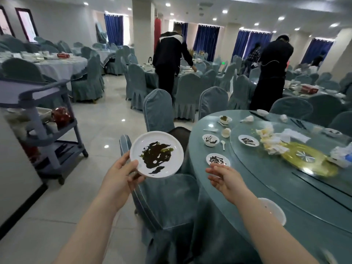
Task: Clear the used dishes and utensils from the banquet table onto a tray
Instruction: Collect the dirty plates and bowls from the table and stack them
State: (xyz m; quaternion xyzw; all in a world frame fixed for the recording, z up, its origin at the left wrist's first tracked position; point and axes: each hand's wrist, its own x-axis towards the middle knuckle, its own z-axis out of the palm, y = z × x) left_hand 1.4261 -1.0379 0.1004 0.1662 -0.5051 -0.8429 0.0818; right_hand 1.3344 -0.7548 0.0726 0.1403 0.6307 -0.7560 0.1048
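Plate pinched at its near rim by left hand, held in the air over a chair, off the surface. Tilted toward camera, so could slip or shed its dark leafy scraps. White, shallow, smeared in the middle. Right hand spread, holding nothing, near another dirty plate. Cart well apart at left.

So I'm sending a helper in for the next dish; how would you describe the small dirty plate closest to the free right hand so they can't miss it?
Start at the round blue-green banquet table with its glass turntable. On the table's near-left rim, just beyond the open right hand, lies a small white round plate with dark scraps. Unlike the white bowl behind it, it is flat, and it lies off the turntable.
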